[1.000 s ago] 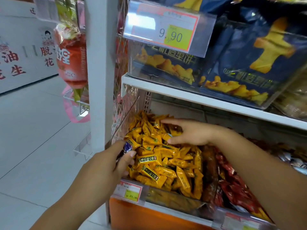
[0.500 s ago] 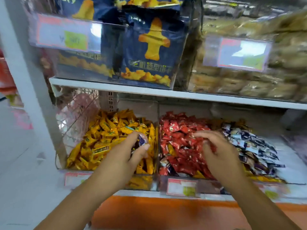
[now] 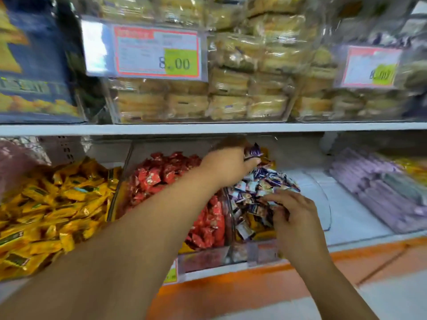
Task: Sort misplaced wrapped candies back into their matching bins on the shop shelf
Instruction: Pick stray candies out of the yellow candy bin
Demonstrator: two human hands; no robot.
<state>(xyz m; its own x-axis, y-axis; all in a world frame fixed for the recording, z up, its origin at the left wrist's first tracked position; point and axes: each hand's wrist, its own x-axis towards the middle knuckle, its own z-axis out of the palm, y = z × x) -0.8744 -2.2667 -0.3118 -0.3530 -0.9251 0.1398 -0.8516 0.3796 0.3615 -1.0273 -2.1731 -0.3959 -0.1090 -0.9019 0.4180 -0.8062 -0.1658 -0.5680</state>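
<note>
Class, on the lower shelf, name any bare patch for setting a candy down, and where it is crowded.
Free: bare white shelf between the purple candies and the lilac packets. Crowded: yellow candies and red candies are heaped; left hand, pinching a purple candy, and right hand are over the purple candies.

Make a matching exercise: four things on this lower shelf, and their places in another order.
1. yellow foil-wrapped candies
2. red foil-wrapped candies
3. pile of purple-and-white wrapped candies
4. single purple wrapped candy

A. pinched in the left hand
B. under the right hand
C. between the two other piles
D. leftmost of the three piles

Pairs: 1-D, 2-C, 3-B, 4-A
</note>
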